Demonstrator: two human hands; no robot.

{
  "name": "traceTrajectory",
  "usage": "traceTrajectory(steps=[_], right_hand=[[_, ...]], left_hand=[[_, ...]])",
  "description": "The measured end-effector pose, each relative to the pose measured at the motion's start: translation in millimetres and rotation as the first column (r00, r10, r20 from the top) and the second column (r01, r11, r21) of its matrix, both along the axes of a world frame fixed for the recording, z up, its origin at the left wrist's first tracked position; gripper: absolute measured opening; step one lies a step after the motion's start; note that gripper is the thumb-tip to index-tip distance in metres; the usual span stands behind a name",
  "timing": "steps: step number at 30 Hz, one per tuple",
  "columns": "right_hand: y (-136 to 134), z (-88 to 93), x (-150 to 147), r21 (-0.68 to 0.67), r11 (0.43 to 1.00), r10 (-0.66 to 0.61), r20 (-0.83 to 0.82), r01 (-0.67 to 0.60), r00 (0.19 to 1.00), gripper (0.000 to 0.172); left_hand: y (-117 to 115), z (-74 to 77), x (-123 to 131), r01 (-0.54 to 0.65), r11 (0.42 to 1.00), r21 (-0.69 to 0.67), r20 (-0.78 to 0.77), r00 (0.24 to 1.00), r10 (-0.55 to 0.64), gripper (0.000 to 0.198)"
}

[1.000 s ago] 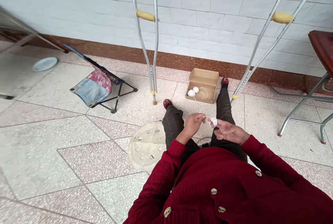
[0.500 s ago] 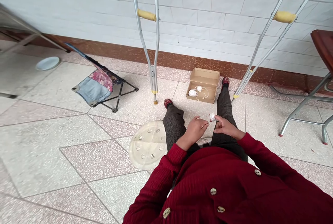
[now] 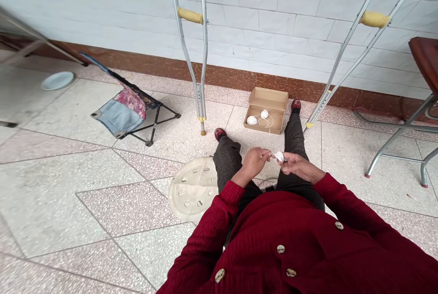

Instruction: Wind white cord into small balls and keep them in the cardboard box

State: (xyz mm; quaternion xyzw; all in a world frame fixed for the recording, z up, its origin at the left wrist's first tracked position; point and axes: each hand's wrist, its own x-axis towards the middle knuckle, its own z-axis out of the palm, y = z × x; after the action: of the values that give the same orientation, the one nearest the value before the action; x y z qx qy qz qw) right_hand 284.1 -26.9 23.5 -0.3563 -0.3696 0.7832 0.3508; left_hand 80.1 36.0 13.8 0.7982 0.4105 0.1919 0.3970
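Note:
I sit on the floor in a red cardigan with my legs stretched forward. My right hand [image 3: 297, 166] grips a small ball of white string [image 3: 279, 156] in its fingertips. My left hand [image 3: 255, 161] is closed in a pinch on the string's loose strand, right beside the ball. Both hands hover above my knees. An open cardboard box [image 3: 273, 101] lies between my feet near the wall, with two more white string balls [image 3: 252, 120] inside and a strand trailing out.
Two metal crutches [image 3: 200, 89] [image 3: 342, 52] lean on the tiled wall. A round cream plastic lid [image 3: 193, 189] lies by my left leg. A folding stool [image 3: 128, 109] and a plate [image 3: 57, 80] sit left; a metal-legged table [image 3: 420, 98] stands right.
My left hand lifted from my knee back up to the ball and pinched the strand. My right hand turned the ball slightly. The view shifted a little.

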Motion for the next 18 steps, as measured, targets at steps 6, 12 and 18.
traceTrajectory(steps=[6, 12, 18], right_hand=[[0, 9.6, -8, -0.010, 0.998, -0.063, -0.134, 0.062, 0.989, 0.059], [9, -20.4, 2, 0.170, 0.985, -0.064, 0.349, 0.004, 0.935, 0.064], [2, -41.6, 9, 0.266, 0.960, -0.082, 0.572, -0.090, 0.816, 0.051]], left_hand=[[-21, -13.1, 11, -0.082, 0.981, -0.174, 0.061, 0.994, 0.094, 0.036], [-32, -8.7, 13, 0.047, 0.993, -0.111, -0.014, 0.999, -0.049, 0.034], [-10, 9.5, 2, 0.075, 0.992, 0.097, -0.097, 0.993, -0.065, 0.029]])
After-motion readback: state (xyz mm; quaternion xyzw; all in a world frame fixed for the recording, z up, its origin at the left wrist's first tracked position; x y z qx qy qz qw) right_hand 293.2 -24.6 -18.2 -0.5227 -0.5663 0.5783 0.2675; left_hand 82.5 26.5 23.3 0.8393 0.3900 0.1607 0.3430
